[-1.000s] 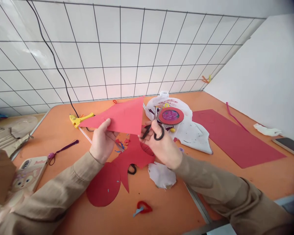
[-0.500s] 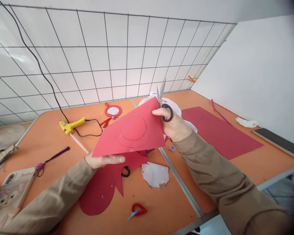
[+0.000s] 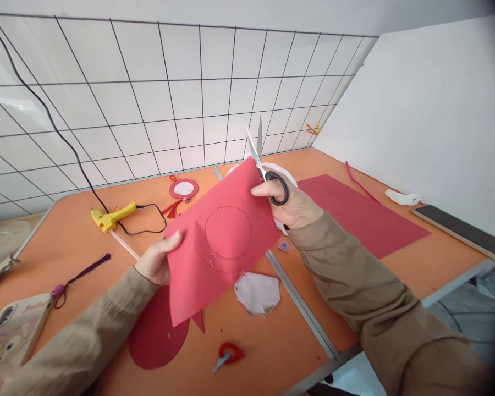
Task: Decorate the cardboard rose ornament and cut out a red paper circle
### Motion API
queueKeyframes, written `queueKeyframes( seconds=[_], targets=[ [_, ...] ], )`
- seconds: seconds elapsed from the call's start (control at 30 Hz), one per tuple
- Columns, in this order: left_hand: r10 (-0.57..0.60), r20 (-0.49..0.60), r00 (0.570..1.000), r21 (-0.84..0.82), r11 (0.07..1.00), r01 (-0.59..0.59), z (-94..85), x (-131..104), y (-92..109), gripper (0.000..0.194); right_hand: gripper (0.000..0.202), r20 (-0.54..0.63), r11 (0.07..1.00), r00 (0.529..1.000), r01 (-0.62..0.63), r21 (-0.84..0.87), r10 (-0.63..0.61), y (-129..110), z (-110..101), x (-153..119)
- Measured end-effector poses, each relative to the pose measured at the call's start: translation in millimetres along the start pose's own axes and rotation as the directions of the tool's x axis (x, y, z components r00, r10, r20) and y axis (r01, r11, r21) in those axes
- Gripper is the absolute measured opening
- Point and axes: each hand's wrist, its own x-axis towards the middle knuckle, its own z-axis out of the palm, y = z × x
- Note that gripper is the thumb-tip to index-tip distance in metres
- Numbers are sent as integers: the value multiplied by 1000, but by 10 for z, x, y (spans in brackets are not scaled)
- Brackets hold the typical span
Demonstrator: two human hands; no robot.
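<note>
My left hand grips the left edge of a red paper sheet, thumb in front and fingers behind. Two circles, one inside the other, are marked on the sheet, and a curved slit runs along the left of the outer one. My right hand holds black-handled scissors, its thumb also pressing on the sheet's right side. Their blades point up past the top corner, spread apart. Below the sheet lie a dark red round piece and a ragged white scrap.
A yellow glue gun with a black cord lies at left, near a red-rimmed round ornament. A phone and purple tassel are nearer. A larger red sheet, white crumpled piece and dark slab lie right.
My left hand has moved up from under the sheet to its left edge. The sheet has turned to face me more, its lower left corner now hanging down. The view has shifted slightly.
</note>
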Motion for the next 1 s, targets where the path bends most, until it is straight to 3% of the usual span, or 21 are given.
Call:
queueKeyframes(
  seconds=[0.07, 0.1, 0.17, 0.27, 0.37, 0.43, 0.5, 0.63, 0.77, 1.0],
  targets=[
    [47, 7, 999, 38, 998, -48, 36, -3, 3, 36, 13, 54, 999, 998, 40, 12, -41, 13, 8, 17],
    [95, -2, 995, 52, 994, -95, 43, 4, 29, 34, 15, 26, 998, 997, 66, 0, -66, 20, 6, 32],
    [213, -29, 977, 52, 976, -211, 37, 29, 123, 28, 18, -106, 992, 987, 114, -47, -118, 41, -4, 76],
    [395, -72, 916, -1, 918, -396, -3, 55, 312, 28, 22, -288, 966, 923, 253, -47, -256, 77, -18, 137],
    [521, -85, 849, -47, 849, -526, -24, 31, 486, 30, 20, -373, 929, 860, 371, -13, -348, 91, -6, 125],
    [560, -69, 826, -60, 824, -564, -15, -11, 575, 29, 15, -277, 943, 907, 333, 17, -316, 91, 31, 57],
    [573, -80, 816, -68, 813, -578, 5, -60, 642, 28, 23, -66, 972, 970, 235, 27, -233, 101, 100, -48],
    [592, -126, 796, -93, 792, -604, 47, -135, 705, 30, 38, 182, 993, 977, 115, -28, -108, 191, 273, -257],
    [601, -110, 791, -134, 780, -611, 95, -152, 674, 35, 44, 263, 994, 961, 99, -40, -85, 324, 372, -348],
    [591, -121, 798, -196, 774, -603, 237, -181, 519, 35, 49, 277, 992, 955, 119, -35, -105, 444, 434, -379]
  ],
)
